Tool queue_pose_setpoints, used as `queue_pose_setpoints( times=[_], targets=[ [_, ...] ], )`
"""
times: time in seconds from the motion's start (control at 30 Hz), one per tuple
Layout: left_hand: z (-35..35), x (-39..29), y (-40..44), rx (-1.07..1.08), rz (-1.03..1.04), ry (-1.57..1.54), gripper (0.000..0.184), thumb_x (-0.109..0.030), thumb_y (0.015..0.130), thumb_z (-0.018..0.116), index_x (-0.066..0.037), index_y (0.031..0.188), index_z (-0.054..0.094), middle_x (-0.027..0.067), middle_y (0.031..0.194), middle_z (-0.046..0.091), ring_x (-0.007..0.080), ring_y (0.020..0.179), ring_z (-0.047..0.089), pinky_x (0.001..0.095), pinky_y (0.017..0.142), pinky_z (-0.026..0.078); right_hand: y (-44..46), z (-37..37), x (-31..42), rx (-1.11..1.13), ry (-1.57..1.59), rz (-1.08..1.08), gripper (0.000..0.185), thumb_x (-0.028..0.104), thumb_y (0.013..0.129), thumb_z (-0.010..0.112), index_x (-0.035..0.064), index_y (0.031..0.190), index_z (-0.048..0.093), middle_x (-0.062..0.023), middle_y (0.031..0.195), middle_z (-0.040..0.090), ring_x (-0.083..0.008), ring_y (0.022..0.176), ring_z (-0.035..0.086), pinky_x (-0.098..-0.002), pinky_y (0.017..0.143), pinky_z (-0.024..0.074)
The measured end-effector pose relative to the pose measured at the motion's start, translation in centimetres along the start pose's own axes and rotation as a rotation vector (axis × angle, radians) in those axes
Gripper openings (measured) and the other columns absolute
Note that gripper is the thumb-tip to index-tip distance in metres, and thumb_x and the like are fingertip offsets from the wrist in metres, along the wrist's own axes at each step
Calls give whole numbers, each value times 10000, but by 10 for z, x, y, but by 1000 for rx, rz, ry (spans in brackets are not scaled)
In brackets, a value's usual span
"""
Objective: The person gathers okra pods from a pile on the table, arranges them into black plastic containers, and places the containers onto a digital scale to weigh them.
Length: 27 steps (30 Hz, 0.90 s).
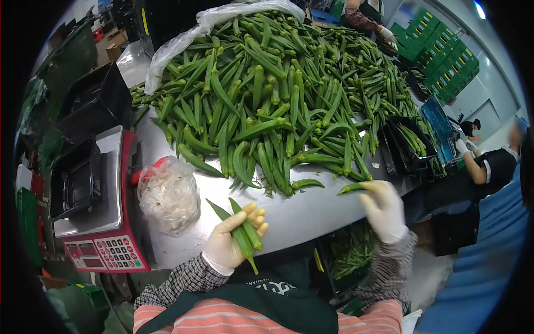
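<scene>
A large heap of green okra (261, 106) covers the back of the steel table (300, 222). My left hand (233, 234), in a whitish glove with yellowed fingertips, is closed around two okra pods (243, 236) that lie across the palm. To the right, my gloved right hand (385, 211) is over the table's front edge, slightly blurred. One okra pod (351, 188) sticks out leftward from its fingertips. A single loose pod (307, 183) lies between the heap and me.
At the left stands a red scale (105, 245) with a black tray (76, 178) on it. Beside it lies a bundled clear plastic bag (168, 195). A black tray of okra (409, 142) sits at the right. Co-workers (489, 167) stand beyond. Below is a crate of okra (351, 253).
</scene>
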State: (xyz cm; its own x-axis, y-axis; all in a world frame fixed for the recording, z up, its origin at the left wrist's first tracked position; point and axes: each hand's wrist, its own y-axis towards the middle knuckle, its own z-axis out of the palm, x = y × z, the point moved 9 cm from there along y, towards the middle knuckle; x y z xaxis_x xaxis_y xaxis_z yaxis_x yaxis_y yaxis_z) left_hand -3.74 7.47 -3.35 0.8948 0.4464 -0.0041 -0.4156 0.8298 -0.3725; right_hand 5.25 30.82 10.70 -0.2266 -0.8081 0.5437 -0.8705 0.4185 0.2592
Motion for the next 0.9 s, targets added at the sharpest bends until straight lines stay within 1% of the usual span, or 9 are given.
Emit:
queue_pose_setpoints(
  times=[0.07, 0.17, 0.3, 0.43, 0.53, 0.63, 0.7, 0.83, 0.9],
  targets=[
    [-9, 2, -6, -81, 2, 39, 294, -135, 905, 497, -8, 1170, 483, 175, 1161, 550, 273, 950, 602, 458, 931, 459, 21, 24, 18, -31, -11, -67, 231, 126, 787, 636, 51, 1005, 631, -105, 926, 617, -241, 781, 627, -316, 661, 504],
    [-7, -3, -23, -92, 74, 69, 283, -134, 902, 501, -5, 1154, 494, 184, 1149, 553, 268, 944, 603, 462, 933, 456, 83, 69, 49, -144, -127, -232, 282, 132, 817, 589, 64, 1091, 576, -108, 1006, 591, -291, 904, 593, -347, 766, 485],
    [-6, -12, -37, -42, 134, 50, 295, -133, 903, 501, -6, 1169, 492, 195, 1154, 550, 272, 970, 596, 460, 946, 448, 145, 119, 29, 76, -367, 49, 319, 201, 814, 597, 77, 1106, 562, -119, 1059, 555, -294, 986, 558, -387, 834, 457],
    [-8, -22, -37, -51, 200, 103, 333, -134, 914, 487, 0, 1217, 461, 195, 1164, 545, 284, 1019, 579, 456, 971, 432, 124, 69, 14, -204, 63, 39, 249, 202, 808, 596, 11, 968, 590, -170, 907, 620, -307, 827, 617, -373, 738, 487],
    [0, -17, -24, -26, 214, 181, 381, -145, 914, 500, 5, 1256, 426, 188, 1167, 545, 294, 1078, 552, 441, 980, 428, 78, 69, 28, 69, 355, 38, 205, 184, 822, 603, 5, 917, 573, -95, 738, 597, -155, 626, 562, -286, 576, 476],
    [23, -3, -13, 51, 178, 191, 371, -120, 894, 550, -15, 1230, 436, 176, 1140, 557, 263, 1028, 568, 424, 955, 439, 14, 104, 115, 399, 344, -264, 278, 171, 771, 676, 31, 1000, 604, -145, 828, 608, -268, 820, 609, -342, 739, 490],
    [8, -5, -5, 10, 159, 257, 353, -115, 881, 563, -25, 1207, 460, 137, 1036, 595, 264, 957, 593, 416, 871, 485, 11, 107, 142, 441, 415, -373, 271, 79, 729, 695, 15, 981, 618, -114, 851, 605, -241, 770, 601, -310, 693, 483],
    [-5, -14, -18, -67, 167, 192, 334, -90, 848, 562, -15, 1167, 496, 114, 964, 580, 254, 902, 560, 411, 849, 467, 80, 65, 126, -380, -200, -475, 294, 48, 747, 647, 34, 1040, 614, -140, 941, 597, -282, 865, 581, -322, 750, 473],
    [-5, -16, -26, -43, 162, 156, 339, -94, 848, 559, -16, 1172, 496, 115, 967, 580, 253, 884, 563, 410, 842, 467, 115, 91, 89, -289, -347, -422, 251, 108, 765, 634, 63, 1011, 612, -106, 924, 597, -290, 791, 579, -368, 701, 471]
  ],
)
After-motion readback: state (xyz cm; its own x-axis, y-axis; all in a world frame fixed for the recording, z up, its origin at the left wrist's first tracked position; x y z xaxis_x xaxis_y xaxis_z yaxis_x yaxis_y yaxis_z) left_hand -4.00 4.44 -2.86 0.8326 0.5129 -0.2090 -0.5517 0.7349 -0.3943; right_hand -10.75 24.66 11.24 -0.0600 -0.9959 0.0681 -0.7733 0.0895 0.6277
